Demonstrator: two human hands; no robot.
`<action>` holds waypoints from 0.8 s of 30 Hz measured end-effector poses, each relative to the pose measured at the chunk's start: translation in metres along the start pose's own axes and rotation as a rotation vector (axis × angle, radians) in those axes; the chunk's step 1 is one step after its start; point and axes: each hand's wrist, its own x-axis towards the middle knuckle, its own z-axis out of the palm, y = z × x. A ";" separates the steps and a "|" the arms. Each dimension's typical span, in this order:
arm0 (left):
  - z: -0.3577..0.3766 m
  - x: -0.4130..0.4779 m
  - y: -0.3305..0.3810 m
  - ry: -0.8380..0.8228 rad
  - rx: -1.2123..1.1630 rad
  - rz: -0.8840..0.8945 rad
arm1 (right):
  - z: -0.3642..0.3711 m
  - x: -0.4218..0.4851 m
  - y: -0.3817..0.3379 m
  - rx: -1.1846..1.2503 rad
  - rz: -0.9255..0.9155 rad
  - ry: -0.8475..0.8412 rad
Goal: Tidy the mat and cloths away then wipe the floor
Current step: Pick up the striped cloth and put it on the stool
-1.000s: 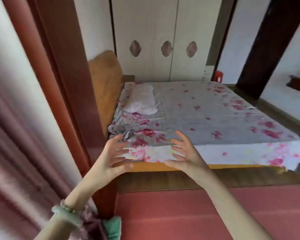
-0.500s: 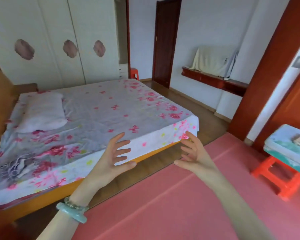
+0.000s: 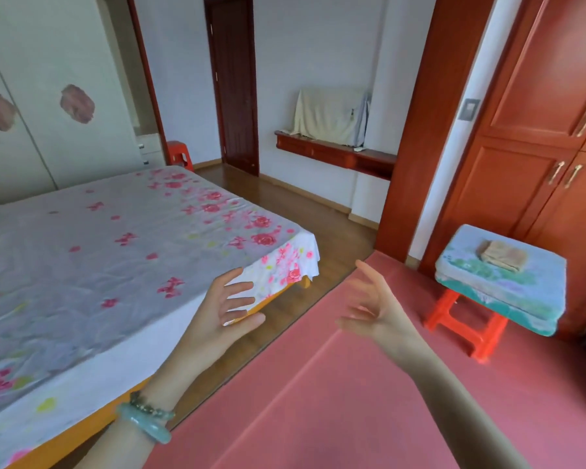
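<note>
Pink matting (image 3: 335, 401) covers the near floor, running off the bottom and right edges, so I cannot see its full extent. Left of it stands the bed (image 3: 99, 265) under a flowered sheet, cut off at the left. My left hand (image 3: 224, 313) and right hand (image 3: 369, 306) hang above the mat's far edge, both empty with fingers spread; the right is blurred. At the right, a red stool (image 3: 460, 326) carries folded cloths (image 3: 498, 286) with a small tan cloth (image 3: 503, 255) on top. A pale cloth drapes something unseen on the far shelf (image 3: 335, 154).
</note>
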 end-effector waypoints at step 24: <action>0.164 0.503 -0.123 -0.290 -0.068 -0.009 | -0.220 0.415 0.111 -0.073 0.100 0.172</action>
